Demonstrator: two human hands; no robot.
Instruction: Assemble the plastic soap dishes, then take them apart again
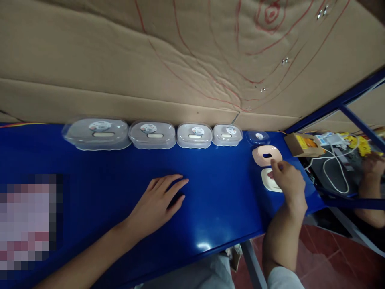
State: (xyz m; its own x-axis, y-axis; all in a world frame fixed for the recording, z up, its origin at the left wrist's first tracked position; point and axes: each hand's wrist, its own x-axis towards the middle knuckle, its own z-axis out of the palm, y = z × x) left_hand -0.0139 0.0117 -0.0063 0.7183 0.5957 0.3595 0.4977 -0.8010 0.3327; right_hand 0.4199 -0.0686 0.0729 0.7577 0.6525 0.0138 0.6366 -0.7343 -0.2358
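My left hand (156, 204) rests over the blue tabletop (216, 192), fingers stretched out and holding nothing. On the right, my right hand (290, 180) reaches over a cream oval plastic cover (270, 185), its fingers curled and closed at the cover's middle; the hand hides part of it. Just behind lies a pink oval cover (258, 156) with a dark slot, close to my fingers. Farther back sits a clear oval lid (258, 137) with a round label.
Several clear-lidded oval boxes (152, 134) with round labels line the back edge against a cardboard wall (120, 60). Beyond the table's right end are a small cardboard box (302, 145), white cable (333, 180) and another person's arm (371, 188). A pixelated patch covers the left.
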